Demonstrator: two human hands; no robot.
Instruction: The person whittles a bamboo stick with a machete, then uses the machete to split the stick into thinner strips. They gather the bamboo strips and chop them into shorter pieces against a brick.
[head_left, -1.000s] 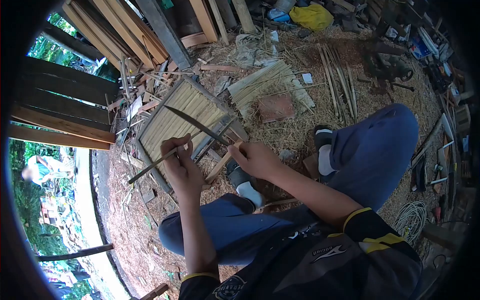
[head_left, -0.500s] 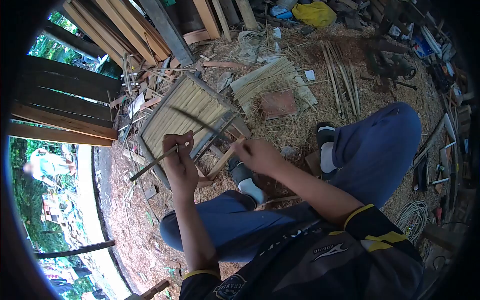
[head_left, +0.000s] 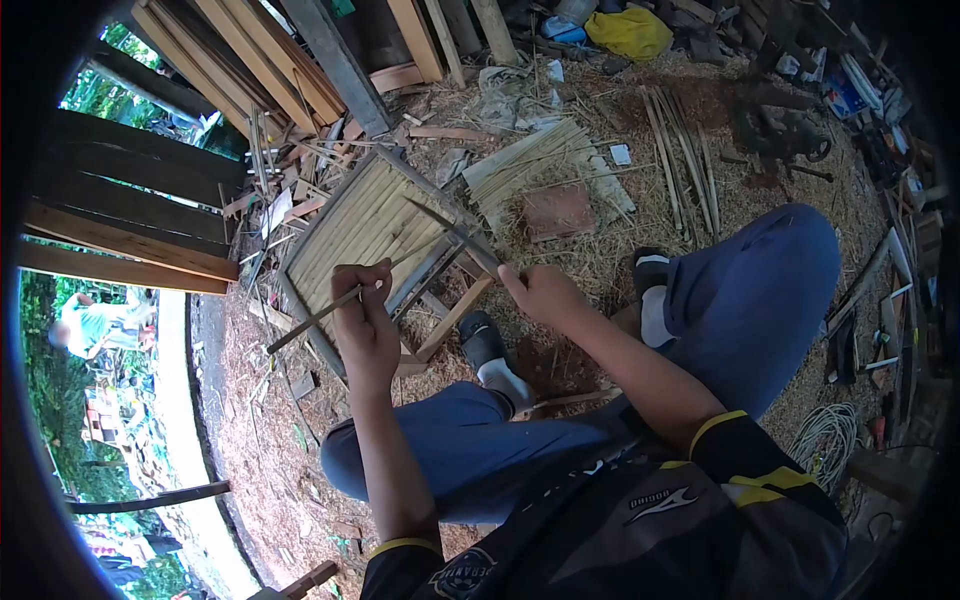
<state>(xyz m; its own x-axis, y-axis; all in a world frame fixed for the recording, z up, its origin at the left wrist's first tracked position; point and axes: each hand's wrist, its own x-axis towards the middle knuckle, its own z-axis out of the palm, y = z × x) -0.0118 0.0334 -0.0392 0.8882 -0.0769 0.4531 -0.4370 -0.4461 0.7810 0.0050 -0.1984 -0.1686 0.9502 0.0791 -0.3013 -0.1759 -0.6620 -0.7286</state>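
Observation:
My left hand is closed around a thin bamboo strip, which slants from lower left to upper right. To its right, my right hand grips a knife; the handle is hidden in the fist and the long dark blade points up and left. The blade crosses near the strip's far end in this view. Below both hands a wooden frame filled with side-by-side pale slats lies on the ground, tilted, between the left hand and my shoe.
Ahead lie a mat of thin strips, a reddish flat block and several long strips. Boards lean at upper left. Shavings cover the floor. A coil of cable is at right; a person is outside at left.
My right hand has moved right and slightly up, carrying the knife with it. The blade, blurred before, now shows sharply. My left hand keeps its grip on the strip, almost unmoved.

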